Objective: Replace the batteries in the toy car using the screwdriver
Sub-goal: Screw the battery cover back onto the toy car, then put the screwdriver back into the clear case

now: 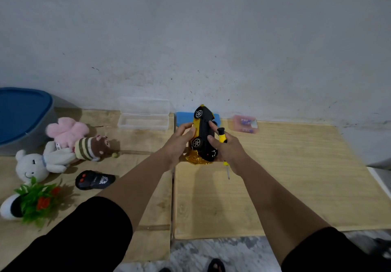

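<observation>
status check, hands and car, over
Left hand grips toy car, underside up. Right hand steadies car, screwdriver in its grip, tip off car. Nothing in the way.

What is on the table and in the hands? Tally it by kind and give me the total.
Soft toys: 3 (pink, brown striped, white)
Toy car: 1
Screwdriver: 1
Remote control: 1
Clear box: 1
Potted plant: 1
Battery pack: 1
Blue pad: 1
Blue-lidded bin: 1
Total: 11
</observation>
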A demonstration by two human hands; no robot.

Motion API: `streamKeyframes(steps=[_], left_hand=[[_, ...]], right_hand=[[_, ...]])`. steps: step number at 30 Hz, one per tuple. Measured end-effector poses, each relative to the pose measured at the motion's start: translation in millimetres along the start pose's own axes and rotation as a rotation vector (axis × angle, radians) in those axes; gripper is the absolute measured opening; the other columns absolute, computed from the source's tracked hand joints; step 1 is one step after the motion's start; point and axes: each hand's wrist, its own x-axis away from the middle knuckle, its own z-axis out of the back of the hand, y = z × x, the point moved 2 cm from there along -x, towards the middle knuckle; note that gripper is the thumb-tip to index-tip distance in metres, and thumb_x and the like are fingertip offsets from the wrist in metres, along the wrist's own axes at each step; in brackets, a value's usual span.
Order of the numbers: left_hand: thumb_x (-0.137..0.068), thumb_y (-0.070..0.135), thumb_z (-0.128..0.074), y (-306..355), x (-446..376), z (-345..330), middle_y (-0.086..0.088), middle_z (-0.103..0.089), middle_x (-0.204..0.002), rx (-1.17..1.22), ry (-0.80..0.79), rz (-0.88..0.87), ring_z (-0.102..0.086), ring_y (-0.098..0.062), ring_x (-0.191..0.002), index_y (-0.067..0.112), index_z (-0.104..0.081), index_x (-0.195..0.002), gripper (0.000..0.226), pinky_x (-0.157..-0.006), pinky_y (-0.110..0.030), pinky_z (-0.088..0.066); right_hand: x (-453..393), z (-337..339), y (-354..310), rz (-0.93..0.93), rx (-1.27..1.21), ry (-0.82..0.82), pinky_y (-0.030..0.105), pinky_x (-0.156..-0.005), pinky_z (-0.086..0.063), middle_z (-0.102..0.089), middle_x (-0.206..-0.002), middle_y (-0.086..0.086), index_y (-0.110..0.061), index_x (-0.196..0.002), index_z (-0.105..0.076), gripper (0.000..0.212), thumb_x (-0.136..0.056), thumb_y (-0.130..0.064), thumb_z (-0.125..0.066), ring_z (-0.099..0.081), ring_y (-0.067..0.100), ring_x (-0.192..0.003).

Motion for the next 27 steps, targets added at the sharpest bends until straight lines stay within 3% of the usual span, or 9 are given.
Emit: streamKeyframes(steps=[4, 9, 13, 18, 20, 23, 27], left_hand=[[-0.094, 0.038, -0.05, 0, 4, -15, -0.004, -0.056, -0.123, -0.018, -0.024, -0.019, -0.061, -0.026, -0.104, 0.043, -0.038, -0.126, 0.034, -0.078, -0.042, -0.055], [-0.075, 0.052, -0.069, -13, 0, -17, -0.003, -0.03, -0.153, -0.339, 0.189, -0.124, -0.05, -0.026, -0.123, 0.046, -0.018, -0.142, 0.084, -0.1, -0.049, -0.045], [-0.067, 0.054, -0.076, -26, 5, -40, -0.007, -0.049, -0.139, -0.553, 0.297, -0.138, -0.053, -0.022, -0.119, 0.036, -0.018, -0.146, 0.1, -0.097, -0.035, -0.044], [-0.067, 0.045, -0.079, -51, 15, -61, -0.006, -0.054, -0.133, -0.635, 0.381, -0.092, -0.055, -0.018, -0.114, 0.024, -0.034, -0.144, 0.092, -0.087, -0.025, -0.045], [-0.067, 0.045, -0.079, -64, 21, -69, -0.001, -0.062, -0.121, -0.679, 0.493, -0.104, -0.058, -0.013, -0.1, 0.021, -0.046, -0.135, 0.079, -0.08, -0.022, -0.045], [-0.061, 0.048, -0.078, -90, 27, -78, 0.001, -0.067, -0.101, -0.73, 0.692, -0.134, -0.061, -0.014, -0.087, 0.019, -0.057, -0.12, 0.069, -0.076, -0.028, -0.05], [-0.056, 0.05, -0.074, -130, 28, -79, -0.005, -0.065, -0.098, -0.79, 0.855, -0.094, -0.06, -0.027, -0.096, 0.02, -0.059, -0.113, 0.067, -0.078, -0.04, -0.051]], right_hand=[[4, 10, -2, 0.012, 0.112, 0.051, 0.037, -0.077, -0.056, -0.064, -0.109, -0.001, -0.029, -0.131, -0.053, 0.041, -0.091, -0.023, -0.059, -0.059, 0.022, -0.108], [7, 29, -3, 0.149, 0.225, 0.105, 0.032, -0.07, -0.058, -0.06, -0.117, 0.002, -0.037, -0.134, -0.046, 0.043, -0.093, -0.03, -0.055, -0.055, 0.016, -0.103], [8, 38, 6, 0.154, 0.324, 0.029, 0.038, -0.07, -0.06, -0.053, -0.131, 0.001, -0.048, -0.132, -0.043, 0.046, -0.091, -0.031, -0.057, -0.055, 0.02, -0.108], [4, 60, 32, 0.123, 0.401, -0.024, 0.045, -0.076, -0.058, -0.055, -0.131, 0.005, -0.046, -0.133, -0.043, 0.048, -0.091, -0.031, -0.058, -0.058, 0.028, -0.107], [0, 63, 46, 0.138, 0.543, -0.039, 0.048, -0.084, -0.054, -0.059, -0.126, 0.006, -0.045, -0.134, -0.042, 0.048, -0.09, -0.036, -0.058, -0.06, 0.028, -0.102], [-5, 63, 71, 0.14, 0.702, -0.051, 0.034, -0.09, -0.046, -0.059, -0.128, 0.003, -0.041, -0.135, -0.043, 0.049, -0.089, -0.039, -0.058, -0.057, 0.026, -0.111], [-9, 60, 98, 0.124, 0.742, -0.092, 0.026, -0.076, -0.039, -0.065, -0.12, 0.002, -0.037, -0.133, -0.048, 0.051, -0.085, -0.036, -0.063, -0.059, 0.022, -0.107]])
